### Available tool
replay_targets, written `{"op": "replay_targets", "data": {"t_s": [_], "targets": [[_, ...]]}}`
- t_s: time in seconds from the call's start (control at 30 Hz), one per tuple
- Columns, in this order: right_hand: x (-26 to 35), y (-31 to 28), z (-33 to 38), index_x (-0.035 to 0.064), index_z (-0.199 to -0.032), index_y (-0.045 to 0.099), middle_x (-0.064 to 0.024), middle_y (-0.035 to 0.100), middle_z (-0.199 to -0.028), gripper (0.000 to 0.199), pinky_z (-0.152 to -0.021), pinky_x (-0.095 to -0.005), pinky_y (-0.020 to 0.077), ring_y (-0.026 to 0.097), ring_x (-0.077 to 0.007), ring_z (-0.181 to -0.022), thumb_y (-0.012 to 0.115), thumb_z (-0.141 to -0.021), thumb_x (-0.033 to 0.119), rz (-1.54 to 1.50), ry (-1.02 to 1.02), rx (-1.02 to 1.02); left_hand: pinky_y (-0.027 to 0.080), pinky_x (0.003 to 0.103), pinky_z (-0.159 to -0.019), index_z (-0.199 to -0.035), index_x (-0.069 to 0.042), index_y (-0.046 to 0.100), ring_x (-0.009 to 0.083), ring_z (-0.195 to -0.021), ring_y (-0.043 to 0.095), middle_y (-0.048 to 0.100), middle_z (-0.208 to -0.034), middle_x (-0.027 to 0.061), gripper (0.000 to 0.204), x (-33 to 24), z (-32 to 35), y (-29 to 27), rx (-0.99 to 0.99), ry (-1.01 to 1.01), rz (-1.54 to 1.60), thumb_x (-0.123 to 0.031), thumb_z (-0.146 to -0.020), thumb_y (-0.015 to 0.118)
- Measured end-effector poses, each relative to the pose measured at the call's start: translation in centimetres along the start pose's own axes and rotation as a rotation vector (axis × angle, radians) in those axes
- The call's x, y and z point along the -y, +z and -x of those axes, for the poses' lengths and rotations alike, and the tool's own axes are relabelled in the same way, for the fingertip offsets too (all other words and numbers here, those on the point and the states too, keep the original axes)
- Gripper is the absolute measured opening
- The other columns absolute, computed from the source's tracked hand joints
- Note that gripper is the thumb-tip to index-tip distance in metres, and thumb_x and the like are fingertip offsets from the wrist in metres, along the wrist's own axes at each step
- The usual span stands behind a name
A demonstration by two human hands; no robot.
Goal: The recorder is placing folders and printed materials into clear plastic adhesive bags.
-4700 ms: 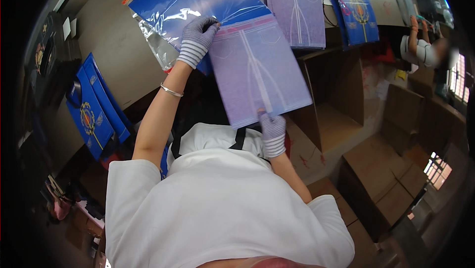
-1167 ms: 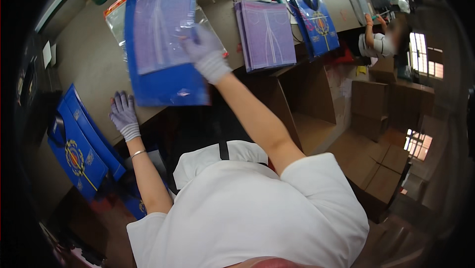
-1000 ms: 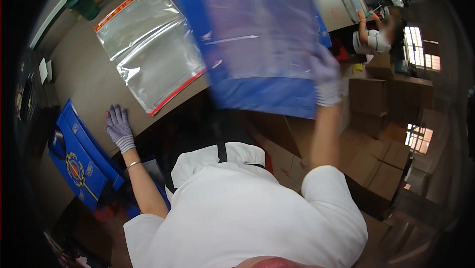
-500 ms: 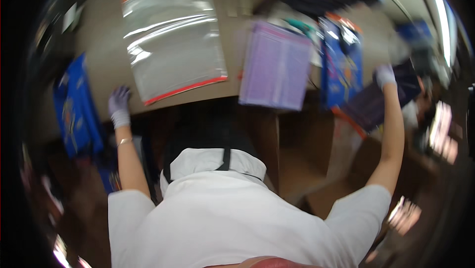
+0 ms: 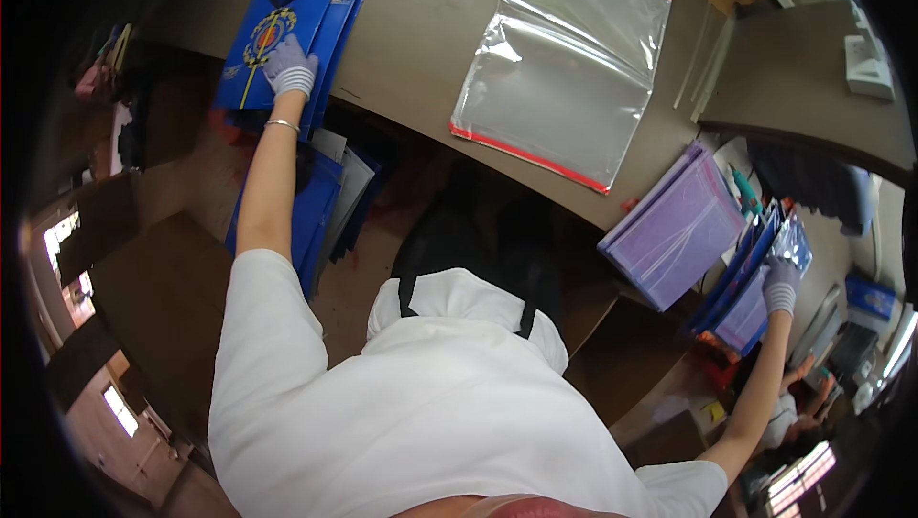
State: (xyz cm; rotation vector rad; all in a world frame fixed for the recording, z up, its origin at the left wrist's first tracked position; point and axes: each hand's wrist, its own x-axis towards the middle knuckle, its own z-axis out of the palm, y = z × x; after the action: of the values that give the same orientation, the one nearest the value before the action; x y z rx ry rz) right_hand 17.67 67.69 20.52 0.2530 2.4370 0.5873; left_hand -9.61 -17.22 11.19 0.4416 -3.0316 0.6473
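Observation:
My left hand (image 5: pixel 289 68), in a pale lilac glove with a white striped cuff, lies on the front of a folded blue shirt (image 5: pixel 258 35) with a dark collar and a yellow emblem. Its fingers look stretched over the fabric. More blue shirts are layered under that one at the table's far left. My right hand (image 5: pixel 781 281), gloved alike, touches a row of blue and lilac packs (image 5: pixel 734 284) at the right. A glossy clear-wrapped blue pack (image 5: pixel 792 239) is by its fingertips, whose grip is unclear. Between the hands lies a clear plastic bag stack (image 5: pixel 572 68) with red edges.
The grey-brown table (image 5: pixel 411 49) runs across the top. Lilac flat packs (image 5: pixel 674 226) overhang its front edge. Below the left end are more blue folded items (image 5: pixel 316 207). A white power strip (image 5: pixel 868 68) is at the upper right. Another person (image 5: pixel 786 413) works at the far right.
The view has swung left, so the table's contents appear farther right. My left hand has gone from the table edge onto the blue shirt. My right hand is off the dark pack.

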Motion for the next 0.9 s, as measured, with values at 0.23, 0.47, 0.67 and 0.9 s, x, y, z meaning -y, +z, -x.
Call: {"op": "replay_targets", "data": {"t_s": [0.23, 0.47, 0.67, 0.9], "targets": [[28.0, -13.9, 9.6, 0.0088, -0.093, 0.061, -0.0121, 0.061, -0.092, 0.033, -0.082, -0.0396, 0.0440, 0.056, -0.0315, -0.091, 0.060, -0.061, 0.001, -0.777, -0.525, -0.555, 0.047, 0.046, -0.079, -0.132, -0.022, 0.035, 0.0368, -0.090, 0.060, 0.062, -0.099, 0.0188, 0.058, 2.7, -0.2, -12.1, 0.165, 0.232, 0.070, -0.027, -0.078, 0.056], [49.6, -24.7, 16.3, 0.0055, -0.138, 0.020, -0.0216, 0.059, -0.100, 0.095, -0.077, -0.0379, 0.0488, 0.059, -0.0354, -0.088, 0.072, -0.065, 0.039, -1.265, -0.506, -0.213, 0.046, 0.031, -0.054, -0.129, -0.016, 0.045, 0.0107, -0.050, 0.052, 0.056, -0.057, 0.0023, 0.056, -3.3, 11.1, -28.2, -0.176, 0.686, 1.118, -0.007, -0.075, 0.056], [42.0, -15.6, 14.5, 0.0064, -0.110, 0.055, -0.0167, 0.057, -0.062, 0.027, -0.045, -0.0356, 0.0432, 0.056, -0.0329, -0.050, 0.054, -0.083, 0.008, -1.263, 0.069, -0.933, 0.044, 0.025, -0.074, -0.115, -0.009, 0.053, 0.0134, -0.082, 0.055, 0.057, -0.090, 0.0065, 0.039, -11.2, 18.3, -24.9, 0.384, 1.182, 2.167, -0.004, -0.077, 0.059], [36.7, -4.1, 24.0, -0.0049, -0.102, 0.056, -0.0148, 0.061, -0.098, 0.025, -0.072, -0.0307, 0.0490, 0.060, -0.0227, -0.080, 0.054, -0.089, 0.016, -1.176, 0.348, -0.971, 0.046, 0.039, -0.077, -0.084, -0.006, 0.059, 0.0299, -0.085, 0.056, 0.058, -0.089, 0.0107, 0.012, -22.4, 15.5, -3.0, 0.189, 1.445, 0.549, -0.016, -0.078, 0.058]]}}
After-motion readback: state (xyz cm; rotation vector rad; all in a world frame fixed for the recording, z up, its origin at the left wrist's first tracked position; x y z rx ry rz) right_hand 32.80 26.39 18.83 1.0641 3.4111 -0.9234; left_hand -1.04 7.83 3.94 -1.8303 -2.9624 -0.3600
